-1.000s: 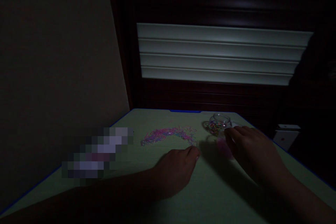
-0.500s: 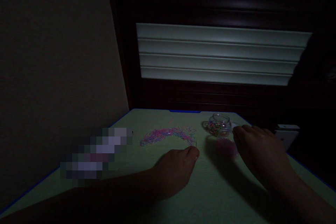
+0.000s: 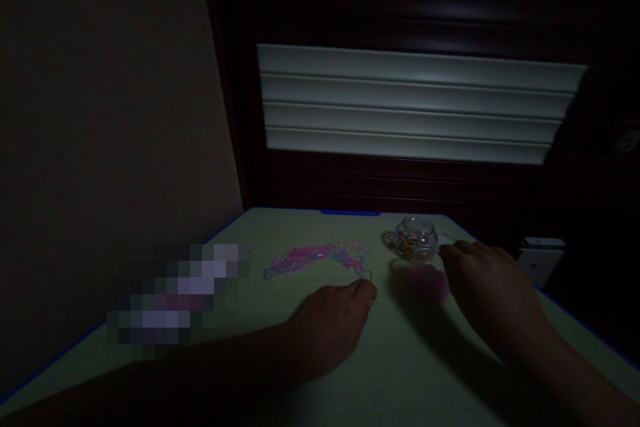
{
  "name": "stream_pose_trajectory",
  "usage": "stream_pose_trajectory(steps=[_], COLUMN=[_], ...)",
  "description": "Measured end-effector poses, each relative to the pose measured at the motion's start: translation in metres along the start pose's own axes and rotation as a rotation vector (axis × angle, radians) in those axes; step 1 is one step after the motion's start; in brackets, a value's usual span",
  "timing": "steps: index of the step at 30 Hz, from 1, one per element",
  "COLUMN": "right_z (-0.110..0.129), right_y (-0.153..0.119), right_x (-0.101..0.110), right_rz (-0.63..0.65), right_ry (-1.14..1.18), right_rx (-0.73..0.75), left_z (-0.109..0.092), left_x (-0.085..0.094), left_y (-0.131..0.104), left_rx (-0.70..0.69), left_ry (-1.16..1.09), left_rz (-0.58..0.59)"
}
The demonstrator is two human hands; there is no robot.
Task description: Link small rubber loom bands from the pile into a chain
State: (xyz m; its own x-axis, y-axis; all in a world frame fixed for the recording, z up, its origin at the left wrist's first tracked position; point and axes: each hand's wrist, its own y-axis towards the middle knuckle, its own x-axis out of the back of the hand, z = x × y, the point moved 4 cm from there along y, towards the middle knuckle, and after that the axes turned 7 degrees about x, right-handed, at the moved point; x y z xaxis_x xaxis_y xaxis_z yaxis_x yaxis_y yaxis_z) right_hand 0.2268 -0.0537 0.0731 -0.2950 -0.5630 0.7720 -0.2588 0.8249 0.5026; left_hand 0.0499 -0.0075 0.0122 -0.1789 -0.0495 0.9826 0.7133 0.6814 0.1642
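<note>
Pink, purple and bluish small bands (image 3: 320, 253) lie in a curved pile on the pale table (image 3: 280, 220). My left hand (image 3: 340, 320) is closed at the pile's right end, its fingertips pinched by the nearest bands; what they hold is too small to tell. My right hand (image 3: 485, 287) is closed just right of a clear jar with pink contents (image 3: 429, 280); what its fingertips hold cannot be made out. Behind that jar stands an open round glass jar (image 3: 415, 237) with multicoloured bands inside.
A blurred-out pale item (image 3: 185, 293) lies at the table's left side. A white box (image 3: 540, 260) is beyond the right edge. A wall rises on the left, and a dark panel with pale slats (image 3: 410, 103) stands behind.
The view has shifted very slightly. My right hand has moved slightly, staying beside the pink jar; my left hand stays by the band pile.
</note>
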Motion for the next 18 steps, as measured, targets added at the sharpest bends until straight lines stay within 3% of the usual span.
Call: stream_pose_trajectory(steps=[5, 10, 14, 18], right_z=[0.006, 0.027, 0.040, 0.048], right_y=[0.003, 0.005, 0.002, 0.000], right_x=[0.006, 0.000, -0.011, -0.015], right_rz=[-0.031, -0.092, -0.038, 0.064], right_ry=[0.034, 0.177, 0.324, 0.503], right_rx=[0.055, 0.337, 0.469, 0.487], left_z=[0.000, 0.001, 0.000, -0.002], left_x=[0.000, -0.002, 0.000, 0.002], left_y=[0.000, 0.000, 0.000, -0.001], left_rx=[-0.017, -0.041, -0.056, -0.081], left_ry=[-0.017, -0.026, -0.021, -0.026], left_rz=[-0.013, -0.057, -0.070, -0.086])
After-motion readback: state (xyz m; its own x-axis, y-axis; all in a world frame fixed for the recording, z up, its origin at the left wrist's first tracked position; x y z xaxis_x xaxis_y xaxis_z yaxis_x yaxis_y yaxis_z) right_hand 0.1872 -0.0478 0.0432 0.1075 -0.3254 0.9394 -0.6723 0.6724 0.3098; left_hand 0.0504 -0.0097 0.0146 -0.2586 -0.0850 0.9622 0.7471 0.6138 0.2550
